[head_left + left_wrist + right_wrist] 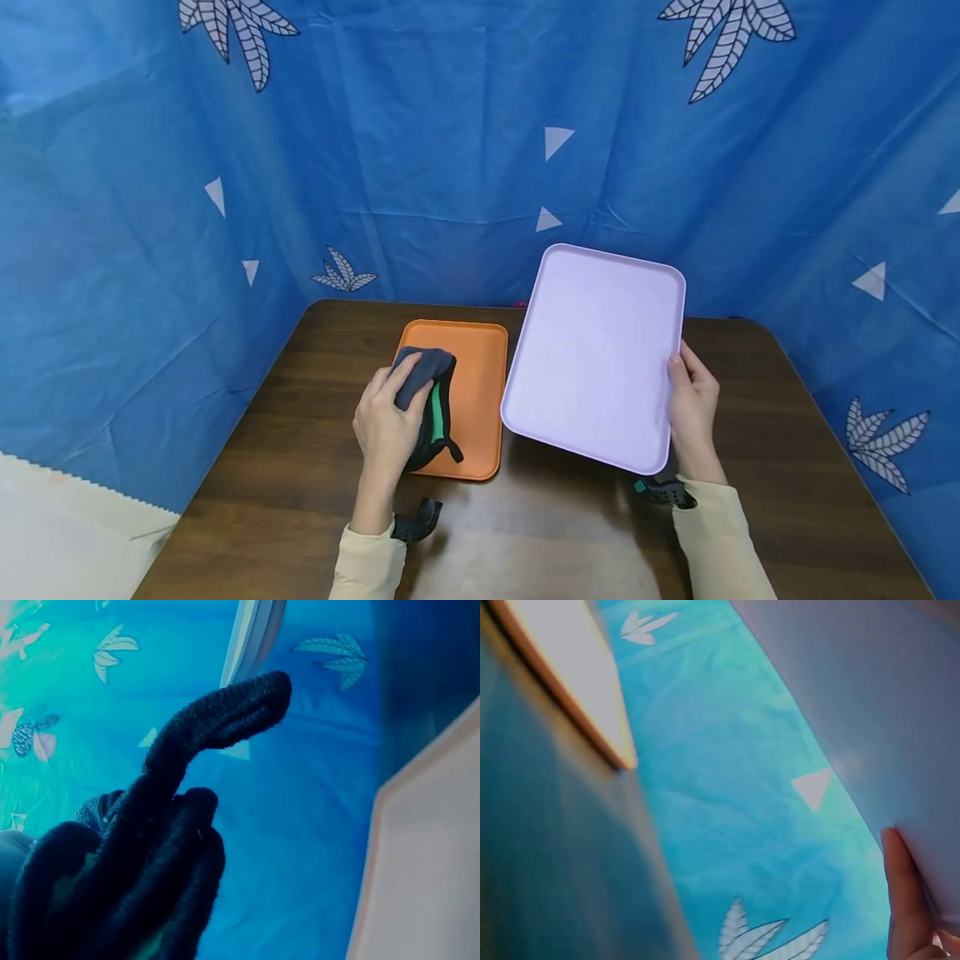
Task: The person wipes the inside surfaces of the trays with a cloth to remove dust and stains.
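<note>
In the head view an orange tray lies flat on the brown table. My left hand grips a dark grey cloth with a green and black edge over the tray's left part. The left wrist view shows the cloth's dark folds close up, beside the orange tray's edge. My right hand holds a lilac tray by its right rim, tilted up above the table. In the right wrist view a fingertip rests on the lilac tray's underside, with the orange tray beyond.
A blue backdrop with white leaf and triangle prints surrounds the table on the far, left and right sides. A white sheet shows at lower left. Bare table lies in front of both trays.
</note>
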`<state>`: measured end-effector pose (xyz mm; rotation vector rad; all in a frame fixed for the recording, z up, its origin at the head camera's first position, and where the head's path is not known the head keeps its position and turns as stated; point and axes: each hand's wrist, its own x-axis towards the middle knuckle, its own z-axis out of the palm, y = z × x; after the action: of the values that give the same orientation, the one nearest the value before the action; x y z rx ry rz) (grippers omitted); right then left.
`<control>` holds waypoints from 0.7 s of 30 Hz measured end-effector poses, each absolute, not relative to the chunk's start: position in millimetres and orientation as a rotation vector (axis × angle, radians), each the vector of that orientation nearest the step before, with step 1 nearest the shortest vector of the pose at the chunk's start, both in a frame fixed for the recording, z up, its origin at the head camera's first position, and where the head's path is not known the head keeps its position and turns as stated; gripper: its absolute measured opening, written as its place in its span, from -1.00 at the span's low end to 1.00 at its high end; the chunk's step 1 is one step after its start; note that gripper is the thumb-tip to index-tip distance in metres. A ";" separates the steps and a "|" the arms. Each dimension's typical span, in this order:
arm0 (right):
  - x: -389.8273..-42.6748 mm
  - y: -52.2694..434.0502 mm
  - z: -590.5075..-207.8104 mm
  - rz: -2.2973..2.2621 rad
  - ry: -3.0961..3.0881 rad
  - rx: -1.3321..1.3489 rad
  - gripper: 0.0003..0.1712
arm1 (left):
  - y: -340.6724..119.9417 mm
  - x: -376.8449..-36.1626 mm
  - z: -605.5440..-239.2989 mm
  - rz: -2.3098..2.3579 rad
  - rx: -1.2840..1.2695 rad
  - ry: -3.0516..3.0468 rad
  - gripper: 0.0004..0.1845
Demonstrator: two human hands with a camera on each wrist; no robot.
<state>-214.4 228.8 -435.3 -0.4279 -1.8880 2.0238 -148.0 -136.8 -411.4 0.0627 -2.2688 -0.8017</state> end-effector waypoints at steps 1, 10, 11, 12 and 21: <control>-213.6 227.4 -432.2 2.012 -1.885 -0.408 -0.56 | -136.2 -147.5 -408.9 -0.810 0.056 -2.263 -0.59; -213.4 209.0 -421.6 1.928 -1.843 -0.189 -0.58 | -122.8 -150.0 -381.4 -0.840 -0.057 -2.212 -0.60; -213.5 206.4 -421.8 1.921 -1.844 -0.169 -0.58 | -119.6 -151.3 -377.1 -0.840 -0.074 -2.206 -0.60; -213.5 203.9 -422.3 1.916 -1.842 -0.148 -0.58 | -116.2 -152.8 -372.9 -0.846 -0.094 -2.197 -0.60; -214.3 184.1 -423.9 1.891 -1.808 0.008 -0.58 | -66.7 -180.6 -322.6 -0.818 -0.270 -2.136 -0.63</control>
<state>-214.3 184.1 -423.9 0.0083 -1.8084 1.8914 -180.6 -66.7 -322.6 -0.2697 -2.1361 -0.8175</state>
